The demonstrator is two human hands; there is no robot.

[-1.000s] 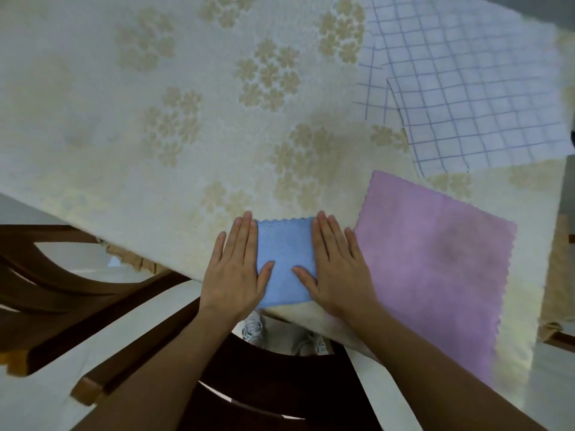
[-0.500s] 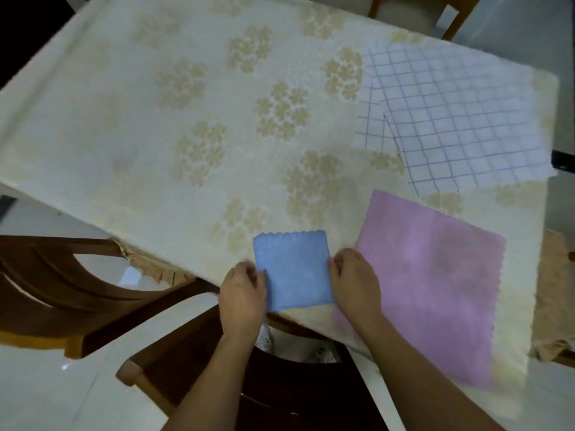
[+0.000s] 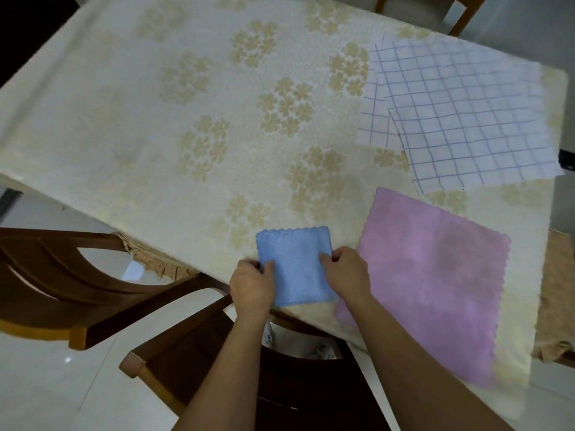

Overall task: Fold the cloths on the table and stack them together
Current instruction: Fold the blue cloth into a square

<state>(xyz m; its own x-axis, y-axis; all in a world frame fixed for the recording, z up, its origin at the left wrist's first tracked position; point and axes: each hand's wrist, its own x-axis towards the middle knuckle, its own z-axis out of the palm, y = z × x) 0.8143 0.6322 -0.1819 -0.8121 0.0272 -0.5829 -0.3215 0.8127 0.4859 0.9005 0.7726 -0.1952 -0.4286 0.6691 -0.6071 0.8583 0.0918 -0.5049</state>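
A small folded blue cloth (image 3: 295, 262) lies at the near edge of the table (image 3: 155, 119), which wears a cream flowered tablecloth. My left hand (image 3: 253, 284) pinches the blue cloth's left edge with thumb on top. My right hand (image 3: 347, 272) pinches its right edge the same way. Flat and unfolded to the right lies a pink cloth (image 3: 435, 275), with its near corner over the table edge. Behind it, a white cloth with a blue grid (image 3: 460, 113) is spread at the far right.
A wooden chair (image 3: 62, 275) stands at the left under the table edge, and a dark chair (image 3: 311, 393) sits below my arms. Another chair (image 3: 435, 10) shows beyond the far edge. The tablecloth's left and middle hold no cloths.
My hands went from pressing flat on the blue cloth to curling and pinching its left and right edges. The view pulled back, showing more of the table.
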